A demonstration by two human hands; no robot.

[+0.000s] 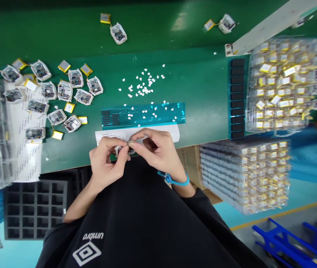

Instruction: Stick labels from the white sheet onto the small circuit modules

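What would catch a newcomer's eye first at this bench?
The left hand and right hand pinch a small module at the bench's near edge. To the right sit large clear-wrapped stacks of yellow-tabbed batteries, while white flecks lie scattered on the green bench beyond the hands.

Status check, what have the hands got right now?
Left hand, right hand: both pinching small circuit module at fingertips. White sheet beneath. Teal film with white flecks just beyond.
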